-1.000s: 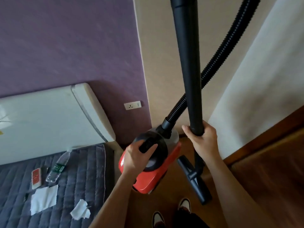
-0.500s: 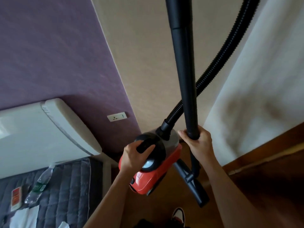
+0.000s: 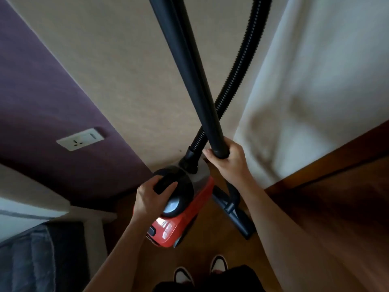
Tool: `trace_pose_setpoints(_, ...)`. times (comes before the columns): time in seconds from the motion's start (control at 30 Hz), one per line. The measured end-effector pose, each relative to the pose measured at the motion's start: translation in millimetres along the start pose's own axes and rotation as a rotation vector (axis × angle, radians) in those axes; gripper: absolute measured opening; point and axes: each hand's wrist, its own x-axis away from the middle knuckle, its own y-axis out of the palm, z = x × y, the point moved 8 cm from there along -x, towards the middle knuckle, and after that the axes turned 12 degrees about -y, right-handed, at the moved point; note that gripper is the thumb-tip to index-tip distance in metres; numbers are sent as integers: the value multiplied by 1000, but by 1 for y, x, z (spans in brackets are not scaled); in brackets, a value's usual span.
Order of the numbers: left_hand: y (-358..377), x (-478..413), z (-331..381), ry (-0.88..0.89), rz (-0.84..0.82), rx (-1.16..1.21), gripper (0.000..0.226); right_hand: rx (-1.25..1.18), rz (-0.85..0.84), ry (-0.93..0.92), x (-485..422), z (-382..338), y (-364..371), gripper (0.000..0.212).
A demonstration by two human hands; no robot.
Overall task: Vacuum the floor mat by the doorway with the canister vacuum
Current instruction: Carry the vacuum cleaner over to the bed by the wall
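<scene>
Left hand (image 3: 150, 199) grips the red-and-black canister vacuum (image 3: 183, 218) by its handle (image 3: 166, 183) — right hand (image 3: 228, 159) clasps its black wand (image 3: 191, 70).

No text, label, brand or number can be read. The wall socket (image 3: 81, 139) on the purple wall (image 3: 42, 91) at the left shows only its pin holes and a small switch mark. The red canister vacuum (image 3: 185, 218) carries glare on its near face, and any marking there is too blurred to tell.

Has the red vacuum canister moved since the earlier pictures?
Yes. In the left hand, the canister went right, farther from the wall socket.
</scene>
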Motion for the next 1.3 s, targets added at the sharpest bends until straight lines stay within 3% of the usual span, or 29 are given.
trace_pose_setpoints(0.1, 47, -43, -50, 15, -38, -11, 17, 4, 34, 7, 11, 69, 17, 17)
trace_pose_setpoints(0.2, 94, -85, -95, 64, -66, -28, 20, 32, 51, 4, 20, 137, 33, 33)
trace_pose_setpoints(0.47, 205, -176, -190, 208, -162, -85, 11, -25, 197, -37, 33, 292, 51, 28)
trace_pose_setpoints(0.57, 233, -201, -213, 269, -161, -96, 26, -34, 247, -32, 36, 336, 56, 23)
trace_pose_setpoints(0.73, 279, -224, -244, 272, -246, -84, 11, -73, 298, -53, 29, 377, 57, 23)
trace_pose_setpoints(0.9, 309, -234, -263, 290, -302, -130, 10, -148, 346, -72, 27, 403, 46, 28)
trace_pose_setpoints(1.3, 335, -250, -277, 274, -251, -188, 14, -145, 413, -58, 31, 440, 33, 27)
